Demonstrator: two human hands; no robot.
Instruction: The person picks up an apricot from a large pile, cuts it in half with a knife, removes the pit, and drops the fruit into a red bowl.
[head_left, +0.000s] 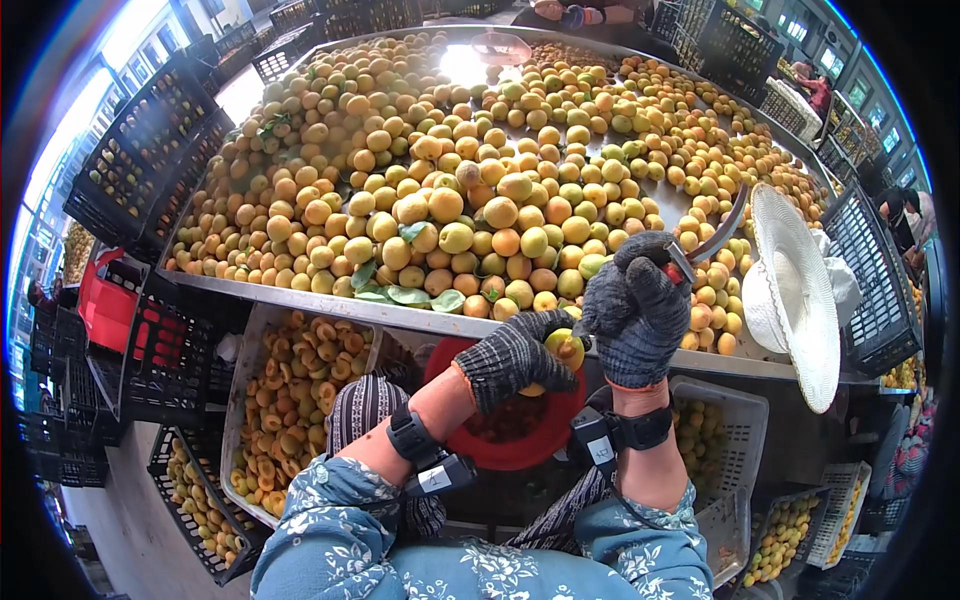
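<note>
My left hand (pixel 515 362), in a dark striped glove, holds a cut yellow apricot (pixel 566 350) between thumb and fingers, above a red bowl (pixel 470 448). Another piece of fruit shows under its fingers. Close to its right, my right hand (pixel 638 310), gloved alike, is closed on a red-handled curved knife (pixel 715 237), whose blade points up and right. Both hands are at the near edge of a metal table (pixel 430 322) heaped with whole apricots (pixel 455 238). Several green leaves lie near that edge.
A crate of halved apricots (pixel 296 400) stands below left, a pale crate (pixel 735 440) below right. A straw hat (pixel 800 295) rests at the table's right edge. Black crates (pixel 145 150) are stacked at left. Other people (pixel 818 92) sit at the far side and right.
</note>
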